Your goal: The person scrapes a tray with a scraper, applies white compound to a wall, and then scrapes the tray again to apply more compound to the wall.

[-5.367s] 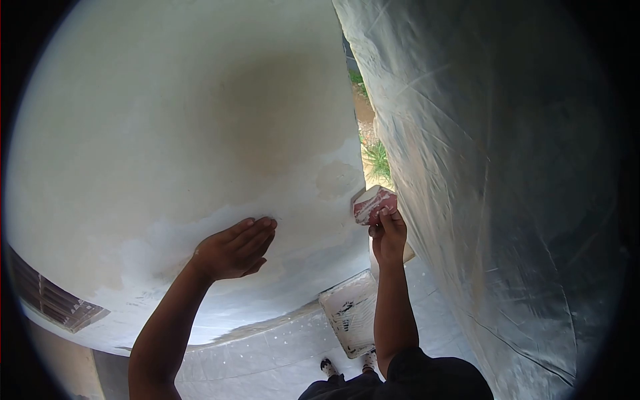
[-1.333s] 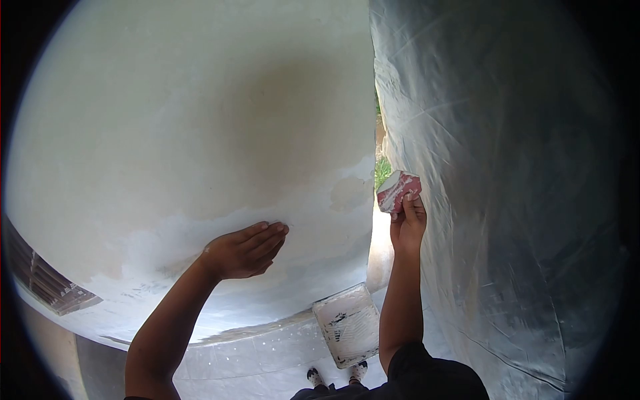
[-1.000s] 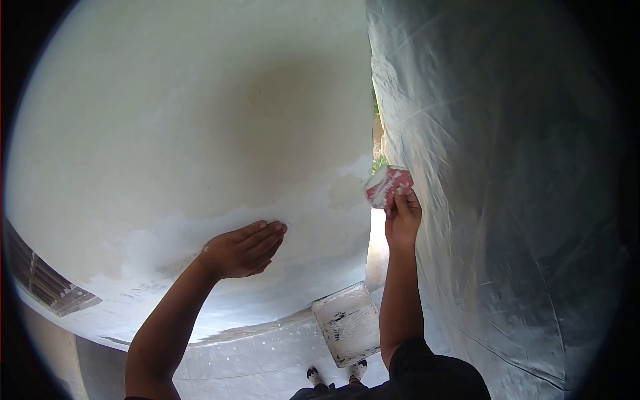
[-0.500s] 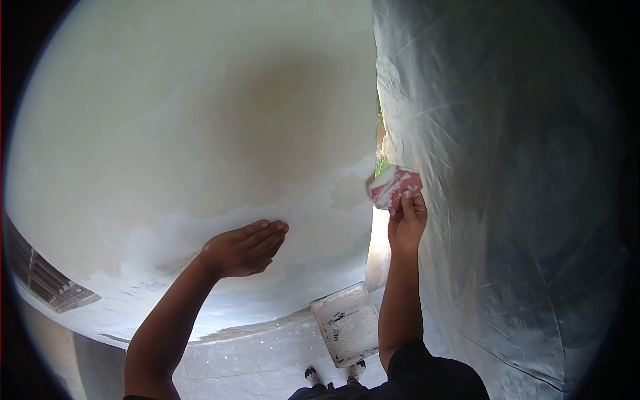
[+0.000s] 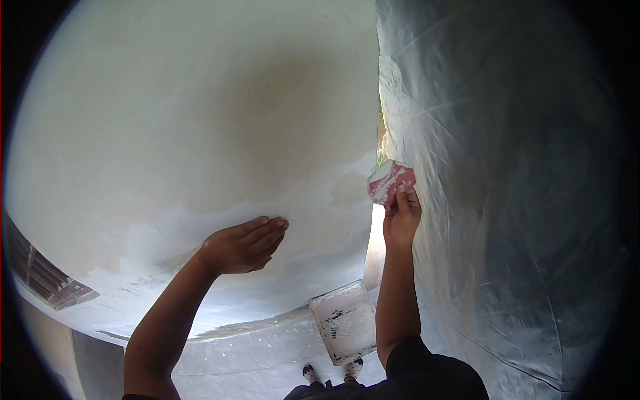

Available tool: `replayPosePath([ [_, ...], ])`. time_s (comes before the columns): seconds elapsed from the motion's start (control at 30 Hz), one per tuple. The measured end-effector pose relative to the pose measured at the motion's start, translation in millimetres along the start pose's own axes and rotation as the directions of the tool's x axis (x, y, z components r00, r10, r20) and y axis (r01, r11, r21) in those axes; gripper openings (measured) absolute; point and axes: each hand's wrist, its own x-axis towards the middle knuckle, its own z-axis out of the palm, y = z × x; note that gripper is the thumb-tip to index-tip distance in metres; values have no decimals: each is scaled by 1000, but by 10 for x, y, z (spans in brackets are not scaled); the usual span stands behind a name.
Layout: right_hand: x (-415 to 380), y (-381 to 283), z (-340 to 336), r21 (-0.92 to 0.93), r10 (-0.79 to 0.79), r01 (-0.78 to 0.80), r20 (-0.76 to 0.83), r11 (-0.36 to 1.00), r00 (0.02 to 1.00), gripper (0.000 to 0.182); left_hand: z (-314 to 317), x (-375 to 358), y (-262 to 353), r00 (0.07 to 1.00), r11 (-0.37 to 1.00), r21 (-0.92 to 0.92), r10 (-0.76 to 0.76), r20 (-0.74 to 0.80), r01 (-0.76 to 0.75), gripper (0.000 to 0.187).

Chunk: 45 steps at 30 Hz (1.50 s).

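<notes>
My right hand [image 5: 403,210] pinches a flat red piece [image 5: 392,183] smeared with thick white material, thumb on its near face. I cannot tell whether it is a spreader or a folded sheet. It is raised at the right edge of the pale wall [image 5: 267,160], overlapping the narrow bright gap there. My left hand [image 5: 245,245] lies against the wall to the left, fingers stretched out side by side, nothing in it. Around and below that hand the wall has whiter, uneven patches, and a round duller patch shows near the wall's right edge.
A paint tray [image 5: 344,323] streaked white and black sits on the white-spotted floor covering [image 5: 233,350], just ahead of my feet. A wrinkled grey plastic sheet [image 5: 493,200] hangs along the right side. A slatted vent [image 5: 47,273] is low at the left.
My right hand has shifted slightly up and to the left with the red piece. My left hand remains nearly in the same place on the wall.
</notes>
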Motion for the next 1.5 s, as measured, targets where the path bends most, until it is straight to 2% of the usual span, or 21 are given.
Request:
replayPosePath([
  [0.03, 14, 17, -107, 30, 7, -9, 47, 1000, 999, 13, 4, -1, -1, 1000, 1000, -13, -5, -4, 5, 41],
  [0.07, -24, -130, 207, -37, 18, -25, -164, 999, 986, 10, 6, 1, -6, 1000, 1000, -25, -11, -8, 11, 41],
  [0.2, -41, -129, 309, -60, 9, -12, -38, 998, 999, 5, -9, 17, 18, 1000, 1000, -21, -2, -17, 1, 41],
  [0.3, 30, -50, 170, -92, 7, -8, -14, 996, 1000, 4, -3, 14, 13, 1000, 1000, -17, -1, -6, 0, 41],
  [0.33, 36, -44, 116, -95, 8, -18, -107, 995, 994, 4, -15, 16, 12, 1000, 1000, -19, -3, -11, 3, 41],
  [0.47, 0, -200, 310, -43, -5, -3, -186, 999, 982, 7, 21, 3, 9, 1000, 1000, 9, -5, -21, 5, 41],
  [0.53, 3, -111, 213, -15, 13, -13, 23, 1000, 1000, 10, 3, 8, 14, 1000, 1000, -13, -9, -14, 9, 41],
  [0.7, -37, -59, 14, 3, 79, -79, -14, 997, 997, 9, 5, 8, 3, 1000, 1000, -28, -13, -5, 13, 41],
  [0.77, -160, -134, 40, -4, 105, -107, -156, 994, 982, 8, -4, 14, 2, 1000, 1000, 13, 6, -3, -6, 41],
  [0.8, -246, -142, 56, -43, 100, -104, -73, 994, 992, 7, -10, 10, 5, 1000, 1000, 10, 5, 0, -5, 41],
  [0.9, -359, 37, -129, -145, 121, -119, 5, 982, 993, 7, -15, 19, 10, 1000, 999, -38, -5, 12, 6, 41],
  [0.93, -364, 90, -234, -145, 121, -120, 4, 982, 993, 7, -13, 19, 8, 1000, 999, -35, -5, 9, 5, 41],
  [1.0, -371, 136, -376, -158, 126, -141, -97, 977, 987, 6, -19, 22, 7, 1000, 999, -32, -2, 3, 2, 41],
  [1.03, -399, 143, -448, -158, 123, -137, -96, 978, 988, 6, -26, 24, 7, 1000, 1000, -19, 0, -5, 0, 41],
  [1.1, -427, 31, -319, -37, 140, -146, -131, 989, 981, 4, -17, 29, -16, 1000, 1000, -2, 0, -12, 0, 41],
  [1.17, -435, 29, -224, -36, 146, -152, -130, 988, 981, 3, -15, 34, 2, 1000, 1000, -16, -4, -2, 4, 41],
  [1.23, -426, 77, -183, -4, 125, -125, 21, 992, 992, 4, -13, 32, 14, 1000, 1000, -25, -3, 2, 3, 41],
  [1.27, -419, 75, -91, -92, 139, -144, -57, 985, 989, 4, -12, 30, 8, 1000, 1000, -26, -3, 3, 3, 41],
  [1.3, -419, 101, -140, -92, 138, -143, -58, 985, 989, 4, -15, 30, 12, 1000, 1000, -26, -2, 2, 2, 41],
  [1.37, -411, 155, -249, -171, 151, -180, -170, 969, 974, 3, -14, 17, 8, 1000, 999, -34, -10, -3, 10, 41],
  [1.5, -454, 22, -227, -66, 159, -171, -152, 983, 975, 4, -16, 32, -3, 1000, 999, -26, -20, -13, 20, 41],
])
